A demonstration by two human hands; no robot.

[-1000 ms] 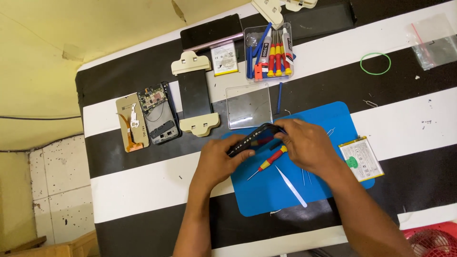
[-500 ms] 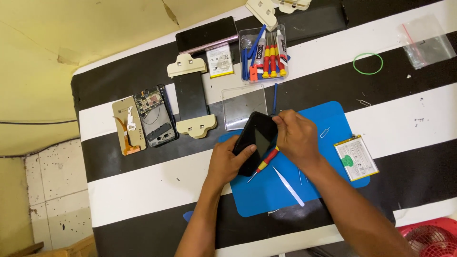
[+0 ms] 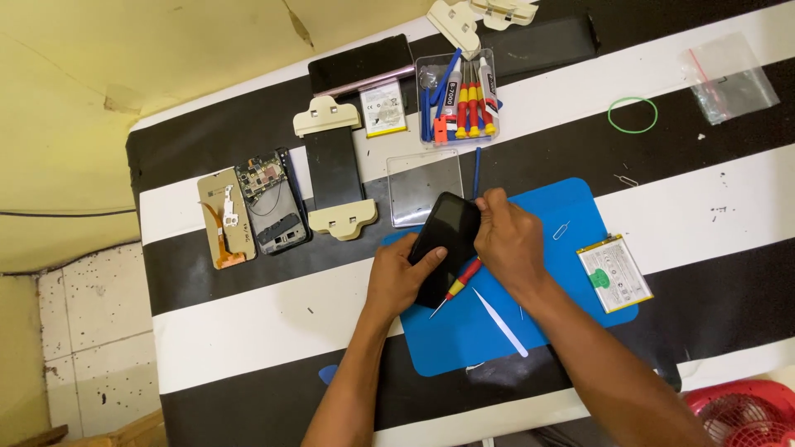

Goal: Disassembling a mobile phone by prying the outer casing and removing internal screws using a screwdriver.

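Phone, a dark slab with its glossy face up, sits tilted above the left part of the blue work mat in the head view, gripped from both sides. The left hand has its fingers closed around the lower left edge with the thumb pressed on the glass, and the right hand pinches the upper right edge with its fingers bunched together. A red and yellow screwdriver lies just under the phone, its tip pointing down and left, and a thin white pry tool rests nearby on the mat. As I judge it, a slip of either grip could drop the phone onto the screwdriver and scratch or crack the glass. Too much pinch at the edge could flex the panel. Loose battery lies at the mat's right edge, where a stray elbow might knock it.
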